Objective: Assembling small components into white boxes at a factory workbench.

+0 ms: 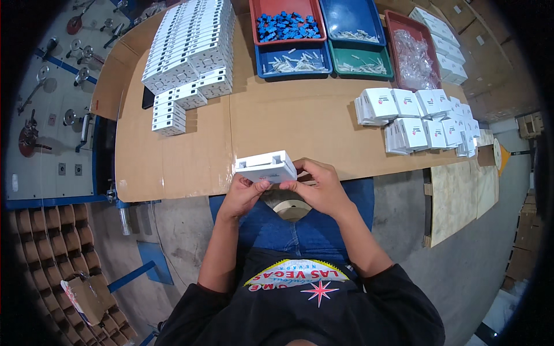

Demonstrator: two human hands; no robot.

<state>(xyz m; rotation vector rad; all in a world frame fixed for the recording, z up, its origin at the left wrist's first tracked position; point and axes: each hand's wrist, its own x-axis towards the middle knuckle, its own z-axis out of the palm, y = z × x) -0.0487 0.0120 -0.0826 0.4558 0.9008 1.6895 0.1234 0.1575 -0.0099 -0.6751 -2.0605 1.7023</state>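
Both my hands hold a small white plastic box [266, 166] just above the near edge of the cardboard-covered table [190, 150]. My left hand [245, 193] grips its lower left side from beneath. My right hand [320, 184] pinches its right end, with the fingers curled over the top. Under my hands, on my lap, lies a round beige roll [291, 209], partly hidden. At the back left, a large stack of similar white boxes [193, 43] rises.
Trays stand at the back: a red one with blue parts [287, 26], blue and green ones with white pieces [294, 60], a red one with clear bags [414, 55]. Flat white cartons [415, 118] are piled on the right. A machine panel [49, 109] lies to the left.
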